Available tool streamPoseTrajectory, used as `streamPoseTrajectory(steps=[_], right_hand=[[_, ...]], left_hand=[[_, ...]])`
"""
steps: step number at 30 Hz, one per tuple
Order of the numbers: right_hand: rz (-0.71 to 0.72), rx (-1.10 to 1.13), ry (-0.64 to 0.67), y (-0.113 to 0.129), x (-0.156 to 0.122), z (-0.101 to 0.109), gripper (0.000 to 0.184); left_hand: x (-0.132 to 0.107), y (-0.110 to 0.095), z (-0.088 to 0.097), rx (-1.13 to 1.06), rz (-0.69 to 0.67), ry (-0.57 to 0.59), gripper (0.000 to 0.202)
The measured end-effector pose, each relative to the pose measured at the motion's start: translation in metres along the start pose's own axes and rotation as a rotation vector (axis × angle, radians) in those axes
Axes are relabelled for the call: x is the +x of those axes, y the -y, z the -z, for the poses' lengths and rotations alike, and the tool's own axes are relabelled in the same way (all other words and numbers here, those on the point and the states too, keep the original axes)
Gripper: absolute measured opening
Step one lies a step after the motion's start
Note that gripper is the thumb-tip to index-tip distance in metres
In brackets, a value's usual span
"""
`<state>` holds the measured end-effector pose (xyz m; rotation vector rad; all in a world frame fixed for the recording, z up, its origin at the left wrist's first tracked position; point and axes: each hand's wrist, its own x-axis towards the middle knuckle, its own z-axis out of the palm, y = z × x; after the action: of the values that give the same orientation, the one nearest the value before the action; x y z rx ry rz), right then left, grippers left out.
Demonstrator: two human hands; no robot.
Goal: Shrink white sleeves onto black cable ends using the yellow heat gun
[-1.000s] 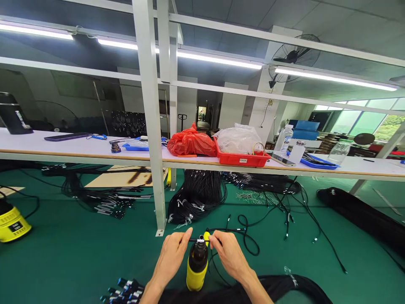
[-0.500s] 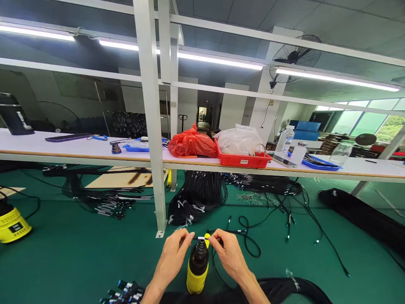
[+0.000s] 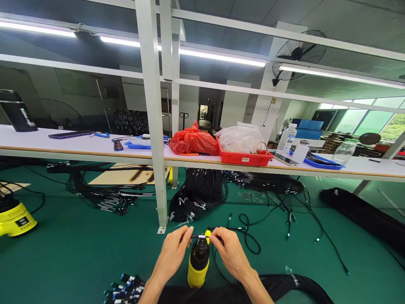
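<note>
My left hand [image 3: 172, 255] and my right hand [image 3: 229, 253] both pinch a thin black cable [image 3: 200, 236] with a white sleeve on it, one hand at each side. They hold it level just above the black nozzle of a yellow heat tool [image 3: 198, 264] that stands upright on the green bench [image 3: 79, 253]. The cable runs off to the right in loose loops [image 3: 248, 234]. A bunch of finished cable ends [image 3: 123, 291] lies by my left forearm.
A white frame post [image 3: 156, 126] stands just beyond my hands. Black cable bundles [image 3: 198, 196] lie behind it and at the right [image 3: 363, 215]. A second yellow tool [image 3: 15, 217] sits far left. The shelf [image 3: 79, 150] above carries a red tray [image 3: 243, 158], bags and bottles.
Both hands have kept their pinch on the cable over the nozzle, with only slight finger shifts. The view has tilted and moved a little.
</note>
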<state>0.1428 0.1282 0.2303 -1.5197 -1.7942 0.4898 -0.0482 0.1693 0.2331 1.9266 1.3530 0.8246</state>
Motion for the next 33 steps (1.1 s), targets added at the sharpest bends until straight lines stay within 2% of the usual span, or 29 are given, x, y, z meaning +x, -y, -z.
streamPoseTrajectory(steps=[11, 16, 23, 25, 29, 33], right_hand=[[-0.033, 0.009, 0.061, 0.001, -0.001, 0.005, 0.033], [-0.073, 0.054, 0.0, -0.006, 0.001, -0.001, 0.026], [-0.034, 0.16, -0.079, -0.008, 0.003, -0.005, 0.016], [-0.042, 0.134, -0.077, -0.007, 0.002, -0.004, 0.019], [-0.066, 0.057, -0.005, -0.002, 0.002, -0.001, 0.034], [-0.07, 0.078, 0.011, 0.0, 0.001, -0.001, 0.036]], left_hand=[[-0.001, 0.002, -0.004, 0.019, -0.028, -0.041, 0.053], [0.001, 0.003, -0.007, 0.003, -0.028, -0.039, 0.042], [0.001, 0.001, -0.006, -0.073, -0.039, -0.025, 0.028], [0.002, 0.001, -0.006, -0.056, -0.042, -0.042, 0.03], [0.003, 0.004, -0.007, 0.009, -0.015, -0.042, 0.046], [0.003, 0.005, -0.009, 0.003, -0.009, -0.031, 0.048]])
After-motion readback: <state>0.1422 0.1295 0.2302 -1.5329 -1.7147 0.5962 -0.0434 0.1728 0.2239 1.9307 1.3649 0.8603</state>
